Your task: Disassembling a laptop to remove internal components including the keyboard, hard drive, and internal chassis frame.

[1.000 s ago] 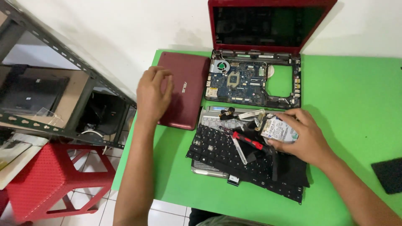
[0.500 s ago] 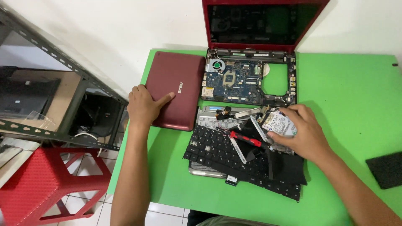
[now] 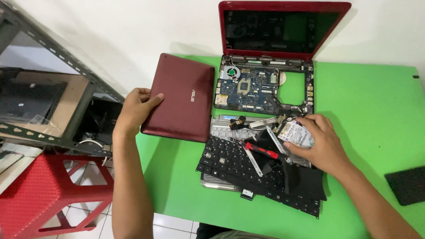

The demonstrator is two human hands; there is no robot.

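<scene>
Head cam, looking down at green table (image 3: 372,102).

Open red laptop (image 3: 270,66) at back, screen up against the wall; its base shell has no top cover and holds a blue mainboard (image 3: 248,88) w/ fan (image 3: 229,73) at its left corner; right bay of the shell is bare, green shows through.

Silver palmrest tray (image 3: 221,130) in front of it carries loose black keyboard (image 3: 230,163), red-handled screwdriver (image 3: 261,150), metal brackets, black sheet.

Left hand (image 3: 135,108): fingers half curled over left edge of closed dark-red netbook (image 3: 181,102), gripping it; netbook flat on table, left of the open unit.

Right hand (image 3: 321,141): fingers spread, lying on silver hard drive (image 3: 294,135) atop the parts pile; whether it's pinched or only touched, can't tell.

Off table: red plastic stool (image 3: 48,194), grey metal rack (image 3: 48,88) at left; black pad (image 3: 407,183) at right edge.
</scene>
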